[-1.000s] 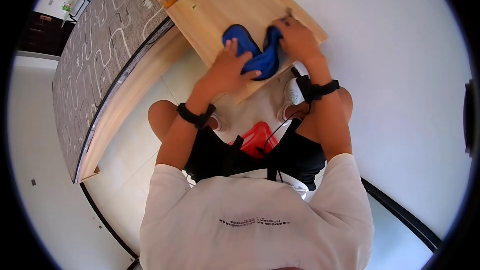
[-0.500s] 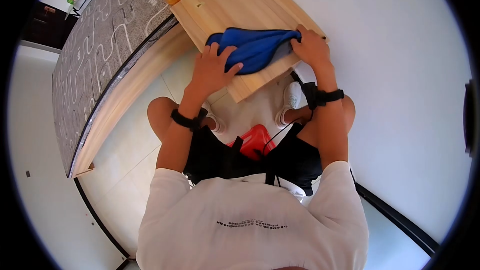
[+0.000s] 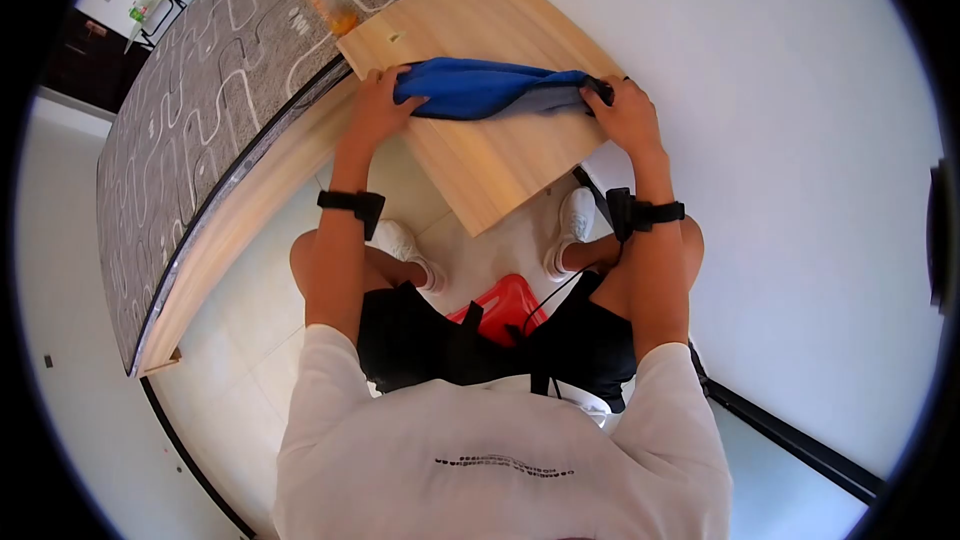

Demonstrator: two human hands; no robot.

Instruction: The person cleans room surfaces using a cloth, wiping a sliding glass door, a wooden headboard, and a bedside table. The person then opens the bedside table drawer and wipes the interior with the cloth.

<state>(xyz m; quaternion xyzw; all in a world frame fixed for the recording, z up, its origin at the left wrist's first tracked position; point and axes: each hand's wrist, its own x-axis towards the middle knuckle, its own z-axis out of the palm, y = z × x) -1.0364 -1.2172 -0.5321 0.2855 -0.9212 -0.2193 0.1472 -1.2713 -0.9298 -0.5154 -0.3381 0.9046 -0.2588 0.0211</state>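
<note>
Blue cloth [image 3: 465, 87], grey in part and edged in black, stretched across the wooden table [image 3: 485, 175] between my 2 hands. At the table's left edge, my left hand [image 3: 378, 108] gripped 1 end, thumb set a little apart from the fingers with fabric between them. At the table's right edge, my right hand [image 3: 627, 118] pinched the bunched other end, fingers nearly closed. Just beside the table's left corner, 1 orange bottle [image 3: 326, 0] rested on a patterned mattress [image 3: 215, 90].

cloth [image 3: 470, 86]: blue, grey | mattress [image 3: 215, 110]: grey-brown, pale winding lines | tabletop [image 3: 500, 20]: tan
</note>
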